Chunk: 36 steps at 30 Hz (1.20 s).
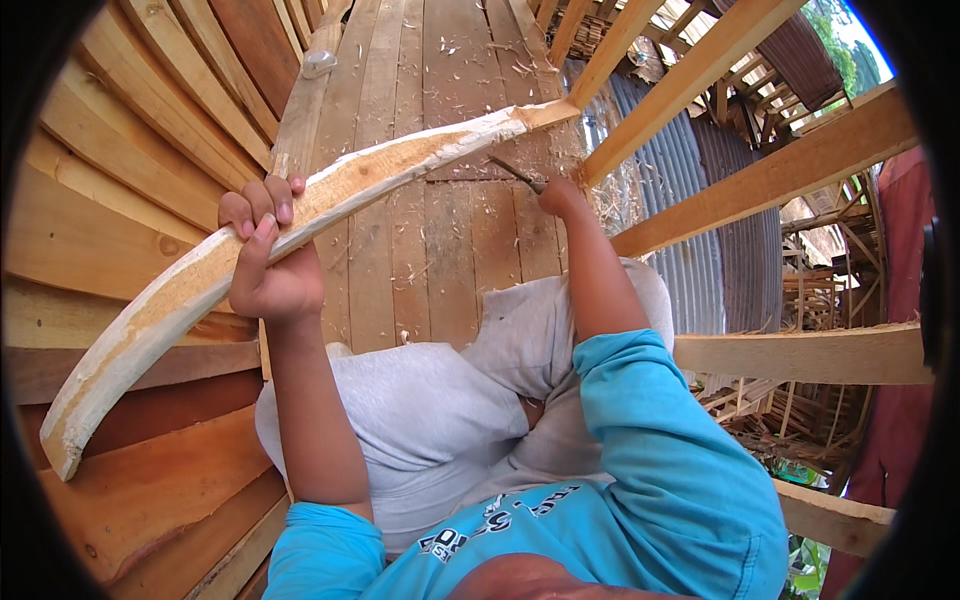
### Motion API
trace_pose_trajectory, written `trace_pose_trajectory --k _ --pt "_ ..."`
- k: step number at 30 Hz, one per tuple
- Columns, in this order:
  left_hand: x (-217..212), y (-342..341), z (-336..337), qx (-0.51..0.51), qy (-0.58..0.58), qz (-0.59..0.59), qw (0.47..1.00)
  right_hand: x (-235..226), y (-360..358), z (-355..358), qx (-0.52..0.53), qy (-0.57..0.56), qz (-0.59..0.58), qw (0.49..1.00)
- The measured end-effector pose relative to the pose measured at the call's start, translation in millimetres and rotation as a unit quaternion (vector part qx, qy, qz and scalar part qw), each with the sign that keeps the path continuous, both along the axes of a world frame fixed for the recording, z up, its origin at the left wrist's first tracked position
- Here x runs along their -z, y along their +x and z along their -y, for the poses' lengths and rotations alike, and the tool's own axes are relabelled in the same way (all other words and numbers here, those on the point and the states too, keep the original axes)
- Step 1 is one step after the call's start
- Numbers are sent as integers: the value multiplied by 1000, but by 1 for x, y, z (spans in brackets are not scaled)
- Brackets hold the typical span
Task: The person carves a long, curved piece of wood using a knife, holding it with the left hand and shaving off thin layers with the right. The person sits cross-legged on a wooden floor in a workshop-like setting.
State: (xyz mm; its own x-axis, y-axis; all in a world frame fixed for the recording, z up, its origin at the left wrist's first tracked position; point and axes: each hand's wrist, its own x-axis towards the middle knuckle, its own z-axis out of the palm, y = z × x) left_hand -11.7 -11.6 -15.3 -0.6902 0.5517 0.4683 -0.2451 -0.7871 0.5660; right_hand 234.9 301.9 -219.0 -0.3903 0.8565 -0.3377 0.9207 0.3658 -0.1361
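1. Head view: left hand, fingers clenched around curved plank, frame centre-left.
2. Right hand grips blade tool.
3. Plank edge partly shaved; shavings litter board floor.

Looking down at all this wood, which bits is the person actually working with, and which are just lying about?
In use:
- curved wooden plank, gripped by the left hand
- thin dark tool, its handle hidden in the right hand

Lying about:
- wood shavings on the plank floor
- stacked boards on the left
- timber beams on the right
- corrugated metal sheet
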Motion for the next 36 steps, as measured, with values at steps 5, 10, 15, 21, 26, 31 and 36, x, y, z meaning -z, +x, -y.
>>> trace_pose_trajectory --k 5,10,15,21,26,31,36 --pt "1 1 -4 15 7 -6 1000 4 27 -12 39 28 85 995" --pt "4 -4 0 1 7 -10 1000 -2 7 10 -54 71 6 996" --pt "2 -1 -1 1 3 4 1000 2 -2 6 -68 -76 140 985" --pt "3 -3 -1 12 4 -8 1000 0 25 -8 169 134 30 976" --pt "2 -3 1 8 3 -2 1000 -42 35 -15 73 -66 131 986" --pt "1 -1 -1 20 8 -6 1000 -25 46 -10 160 57 66 983" --pt "3 -2 -4 13 13 -18 1000 -44 33 -2 133 46 2 990"
